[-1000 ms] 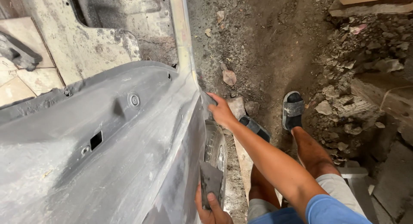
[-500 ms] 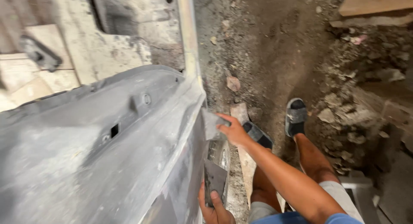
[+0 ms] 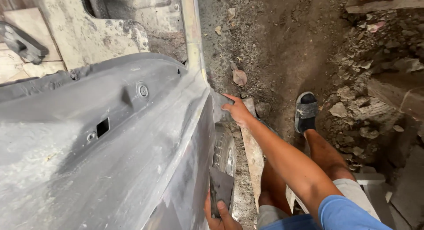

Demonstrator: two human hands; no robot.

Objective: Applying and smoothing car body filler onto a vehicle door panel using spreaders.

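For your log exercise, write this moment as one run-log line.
left hand: grips grey sanding sheet on car body panel | right hand: presses panel edge | wheel below | sandalled foot on dirt

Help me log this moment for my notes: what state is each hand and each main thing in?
Right hand: pressed flat on a grey sheet against the panel edge.
Left hand: gripping a dark sanding sheet, held against the panel side.
Grey car body panel: dull, sanded, unpainted.
Wheel: mounted, mostly hidden behind the panel.
Black sandal: on the foot, planted on dirt.
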